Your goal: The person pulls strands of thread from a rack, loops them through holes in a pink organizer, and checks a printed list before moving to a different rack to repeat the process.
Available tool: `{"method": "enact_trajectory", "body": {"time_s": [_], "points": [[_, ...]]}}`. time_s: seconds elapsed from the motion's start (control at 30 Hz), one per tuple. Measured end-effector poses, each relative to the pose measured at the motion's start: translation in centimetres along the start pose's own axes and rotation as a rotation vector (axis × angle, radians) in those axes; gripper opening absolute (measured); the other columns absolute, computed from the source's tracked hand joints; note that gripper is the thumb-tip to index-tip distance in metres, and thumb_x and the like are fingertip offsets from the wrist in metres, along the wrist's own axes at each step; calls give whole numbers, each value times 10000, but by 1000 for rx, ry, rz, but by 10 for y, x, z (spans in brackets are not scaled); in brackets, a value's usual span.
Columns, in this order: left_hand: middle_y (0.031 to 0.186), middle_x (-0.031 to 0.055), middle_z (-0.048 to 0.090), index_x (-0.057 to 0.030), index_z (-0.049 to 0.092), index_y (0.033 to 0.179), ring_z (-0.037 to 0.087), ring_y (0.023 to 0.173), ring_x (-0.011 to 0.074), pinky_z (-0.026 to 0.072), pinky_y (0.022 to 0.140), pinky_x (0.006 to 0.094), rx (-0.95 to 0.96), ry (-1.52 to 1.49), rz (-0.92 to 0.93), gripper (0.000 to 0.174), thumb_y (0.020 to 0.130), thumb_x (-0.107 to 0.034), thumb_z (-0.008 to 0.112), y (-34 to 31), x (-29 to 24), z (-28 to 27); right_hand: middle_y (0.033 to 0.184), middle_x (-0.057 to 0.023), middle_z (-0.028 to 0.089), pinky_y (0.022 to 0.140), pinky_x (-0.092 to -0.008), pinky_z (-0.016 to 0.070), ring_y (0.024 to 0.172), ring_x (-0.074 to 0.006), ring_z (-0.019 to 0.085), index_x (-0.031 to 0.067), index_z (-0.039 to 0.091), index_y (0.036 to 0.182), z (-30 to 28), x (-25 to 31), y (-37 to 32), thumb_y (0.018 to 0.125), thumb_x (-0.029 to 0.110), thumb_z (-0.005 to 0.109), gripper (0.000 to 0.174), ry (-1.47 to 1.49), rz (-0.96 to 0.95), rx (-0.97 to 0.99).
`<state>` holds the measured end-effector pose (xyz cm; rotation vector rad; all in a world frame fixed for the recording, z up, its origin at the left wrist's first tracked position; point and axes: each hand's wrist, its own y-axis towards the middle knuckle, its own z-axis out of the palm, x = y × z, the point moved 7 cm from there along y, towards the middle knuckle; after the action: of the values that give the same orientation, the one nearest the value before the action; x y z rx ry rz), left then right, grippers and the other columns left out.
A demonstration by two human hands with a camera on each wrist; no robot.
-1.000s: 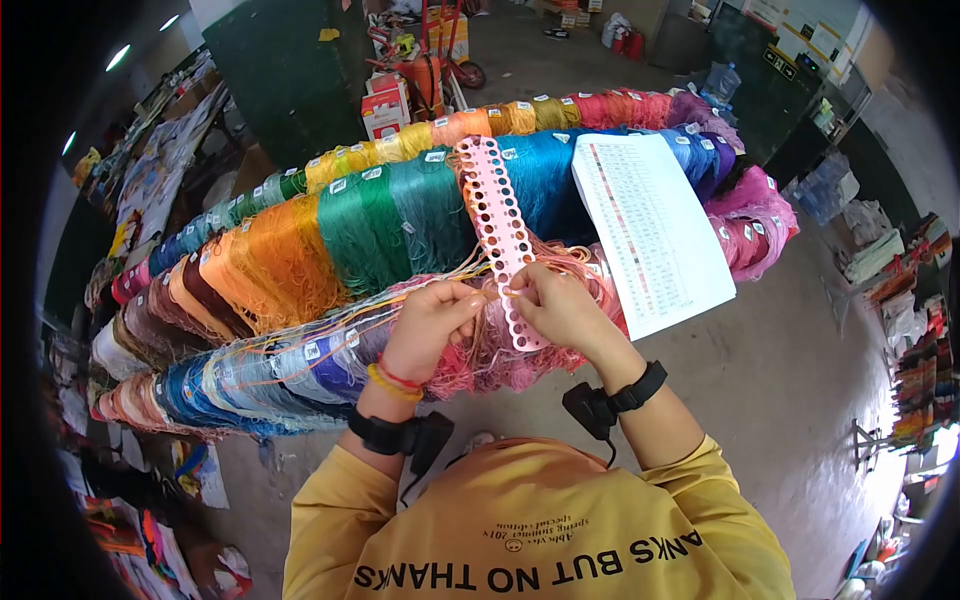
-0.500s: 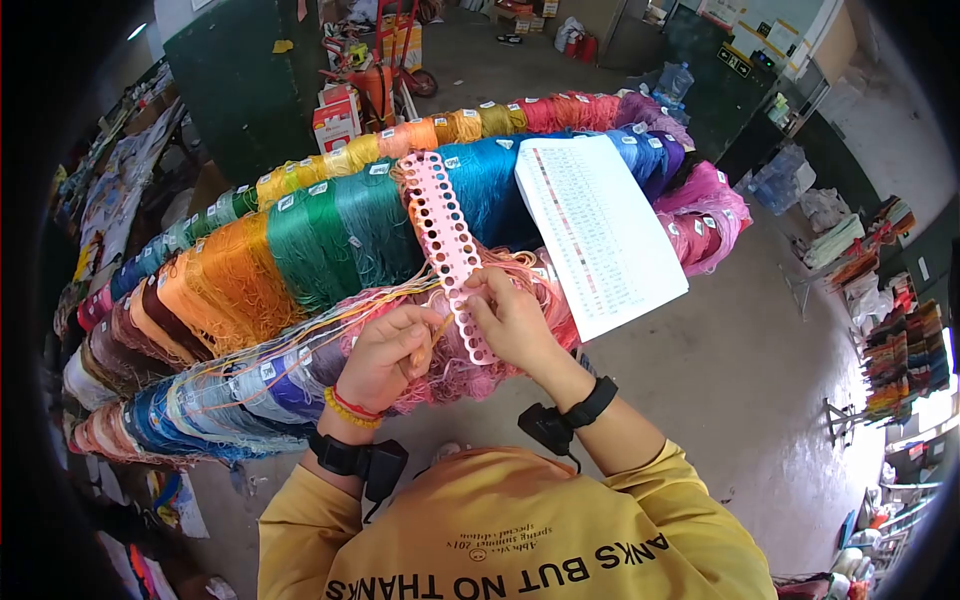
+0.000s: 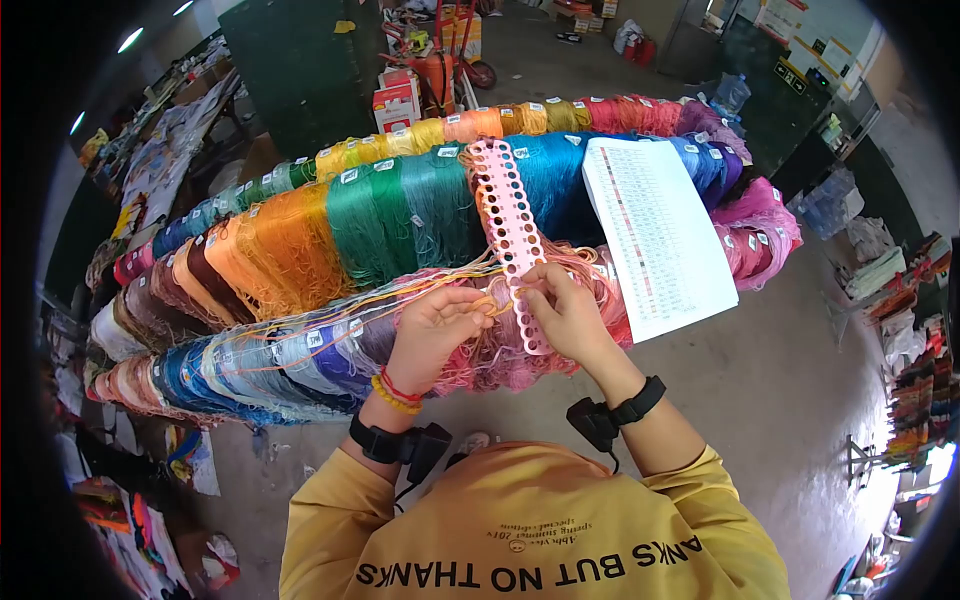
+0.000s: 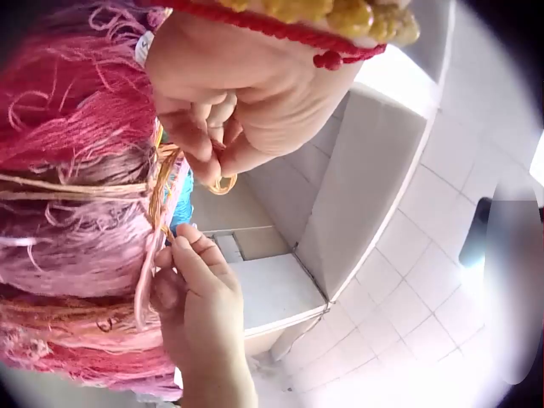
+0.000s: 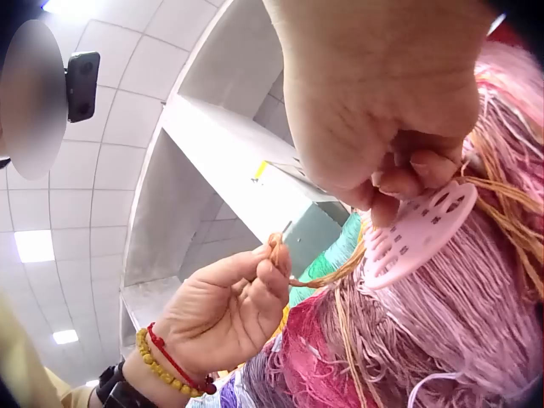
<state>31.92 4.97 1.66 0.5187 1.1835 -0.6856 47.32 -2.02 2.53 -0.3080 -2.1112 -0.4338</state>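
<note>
The pink strip with rows of holes (image 3: 508,215) lies across the thread bundles in the head view. Left of its lower part, my left hand (image 3: 437,335) pinches a looped orange-tan thread (image 5: 327,278) between thumb and fingers. My right hand (image 3: 568,312) holds the strip's edge with curled fingers, close to where the thread meets it. In the right wrist view the strip (image 5: 421,234) sits under the right fingers, and the thread runs from it to the left hand (image 5: 229,310). Whether the right fingertips also grip thread is hidden.
Labelled thread bundles (image 3: 285,250) in many colours hang in long rows. A printed sheet (image 3: 665,235) lies on them right of the strip. Behind stand a red hand truck (image 3: 440,75) and boxes; a cloth-covered table (image 3: 170,150) is at left.
The head view swung one way and back. The left hand has drawn slightly away from the strip, and a loop of thread now shows at its fingertips. The right hand stays at the strip.
</note>
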Motion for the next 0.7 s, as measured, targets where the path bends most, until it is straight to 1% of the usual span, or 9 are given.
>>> {"method": "enact_trajectory", "body": {"time_s": [0.03,0.13,0.23,0.27,0.37,0.4,0.5,0.6,0.7], "points": [[947,96,625,23,554,1009,603,813,112,478,679,210,-24,60,14,179,837,-21,540,0,0,-2,747,-76,599,563,-254,425,622,-112,544,21,525,981,0,0,0,845,84,549,152,-12,5,5],[822,46,615,3,563,928,557,691,58,434,591,170,-158,198,178,96,848,-46,545,-2,-15,-9,756,-102,604,579,-282,442,625,-155,568,30,532,986,-1,-2,1,838,99,552,164,-71,-26,-6],[706,-6,548,-20,548,866,470,586,30,368,518,162,-236,195,126,40,855,-58,544,-6,-23,-25,752,-112,601,581,-296,446,623,-175,573,37,533,990,-3,-1,1,833,109,551,173,-105,-39,-13],[631,-40,463,-42,530,828,390,536,26,307,478,168,-221,125,91,64,868,-92,532,-8,-27,-24,750,-115,600,582,-301,446,623,-181,574,39,534,990,-4,0,1,832,112,550,175,-112,-44,-16],[611,-38,457,-58,518,813,377,520,28,281,463,171,-38,-93,-47,104,879,-138,523,-14,-28,-23,764,-161,619,653,-394,473,730,-321,615,51,526,966,-3,2,3,812,145,522,180,-89,-14,-12],[593,-37,447,-68,516,807,364,502,31,262,453,171,-24,-129,-84,128,880,-173,528,-15,-21,-24,757,-157,618,646,-387,472,716,-313,615,51,527,965,-3,0,3,811,141,523,179,-74,-5,-24],[594,-30,462,-69,523,791,381,503,33,277,454,173,-76,15,-94,138,876,-177,538,-16,-19,-32,732,-145,613,619,-358,465,663,-277,607,49,528,964,0,-16,5,808,126,529,174,25,23,-60],[620,-8,479,-59,513,782,386,511,44,283,452,177,-203,217,-22,187,894,-209,515,-17,-22,-47,697,-117,600,582,-313,447,596,-207,575,39,527,963,2,-35,8,807,103,537,169,169,44,-103],[639,-3,499,-50,535,801,406,530,39,298,464,175,-172,133,-43,192,896,-215,517,-18,-20,-51,656,-74,578,543,-269,419,558,-124,524,25,524,957,-2,-39,9,812,79,539,155,223,75,-128]]}}
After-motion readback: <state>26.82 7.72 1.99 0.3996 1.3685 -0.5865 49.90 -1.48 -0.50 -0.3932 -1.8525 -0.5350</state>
